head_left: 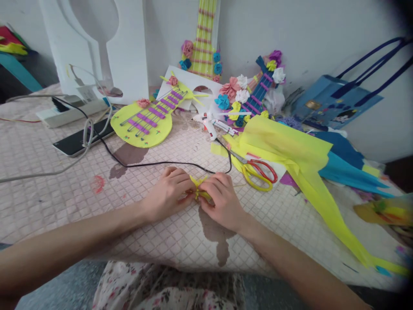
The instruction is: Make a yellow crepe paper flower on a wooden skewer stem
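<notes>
Up close in the head view, the left hand (167,191) and right hand (221,198) meet near the bench's (58,189) front edge, both curled shut and pinching a small yellow paper piece (199,189) between their fingertips. That piece sits just above the quilted cover, at the middle of the front edge. Just beyond the right hand lie yellow-and-red scissors (258,172), touching a long yellow tissue sheet (300,159) that trails toward the right front corner. A black cord (155,164) runs behind the hands to a white glue gun (208,122). Farther back-left rests a yellow paper guitar (148,120), beside a phone (77,138) and power strip (67,112). A blue bag (335,103) stands at the back-right.
</notes>
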Action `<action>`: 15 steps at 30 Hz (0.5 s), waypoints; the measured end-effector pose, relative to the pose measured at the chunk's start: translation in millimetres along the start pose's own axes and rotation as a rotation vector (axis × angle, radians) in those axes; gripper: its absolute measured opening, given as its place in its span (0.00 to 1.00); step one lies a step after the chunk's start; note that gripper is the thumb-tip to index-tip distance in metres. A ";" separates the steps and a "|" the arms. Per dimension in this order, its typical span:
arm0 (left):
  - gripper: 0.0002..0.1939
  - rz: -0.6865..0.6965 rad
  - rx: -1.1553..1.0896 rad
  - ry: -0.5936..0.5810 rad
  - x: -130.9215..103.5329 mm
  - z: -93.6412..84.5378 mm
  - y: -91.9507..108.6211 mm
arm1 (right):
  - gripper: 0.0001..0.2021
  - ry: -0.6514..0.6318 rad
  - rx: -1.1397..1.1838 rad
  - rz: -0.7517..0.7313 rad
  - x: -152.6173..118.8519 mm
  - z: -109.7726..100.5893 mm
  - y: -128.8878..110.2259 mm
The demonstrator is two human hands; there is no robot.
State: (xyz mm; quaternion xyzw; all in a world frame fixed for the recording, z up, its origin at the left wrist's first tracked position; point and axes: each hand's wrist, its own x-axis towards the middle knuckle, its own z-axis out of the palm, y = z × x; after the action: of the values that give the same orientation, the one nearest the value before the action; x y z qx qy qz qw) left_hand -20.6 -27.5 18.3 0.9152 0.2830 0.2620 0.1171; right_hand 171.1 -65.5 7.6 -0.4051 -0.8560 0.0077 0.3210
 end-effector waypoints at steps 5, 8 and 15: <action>0.05 0.016 0.022 0.006 0.0 0.6 -0.1 | 0.08 -0.009 -0.015 -0.003 -0.6 1.8 -0.4; 0.05 0.040 0.028 -0.003 -0.2 0.3 -0.5 | 0.07 -0.022 -0.022 0.005 -1.4 2.0 0.2; 0.04 0.049 0.038 -0.010 -1.1 0.4 -1.6 | 0.07 -0.027 -0.014 0.017 -1.1 1.9 -1.2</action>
State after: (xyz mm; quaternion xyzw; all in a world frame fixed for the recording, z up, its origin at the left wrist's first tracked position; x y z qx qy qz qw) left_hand -21.9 -26.8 16.9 0.9251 0.2649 0.2548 0.0949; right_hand 169.7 -66.6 5.9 -0.4145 -0.8568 0.0099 0.3067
